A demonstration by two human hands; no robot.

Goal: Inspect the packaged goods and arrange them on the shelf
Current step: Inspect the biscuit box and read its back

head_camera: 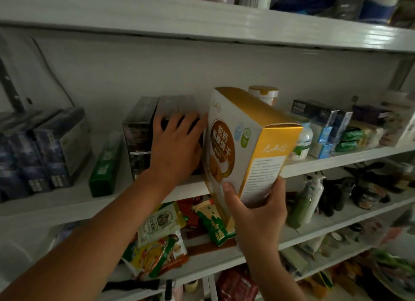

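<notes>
Centre frame: right hand (258, 215) has its grip closed round the bottom corner of the gold-and-white biscuit box (226, 143), thumb on the printed front and fingers on the text side. The box is tilted, top leaning toward the wall. Its base hangs in front of the middle shelf (336, 159) and is not yet set down.

Left hand (177, 148) has an open grip, with spread fingers laid flat against the dark boxes (139, 134). I read this as holding them aside so a slot stays clear for the biscuit box.

Right of the box, a white bottle (304, 139) stands partly hidden. On the shelf below, snack pouches (157, 224) lie in a loose heap.
</notes>
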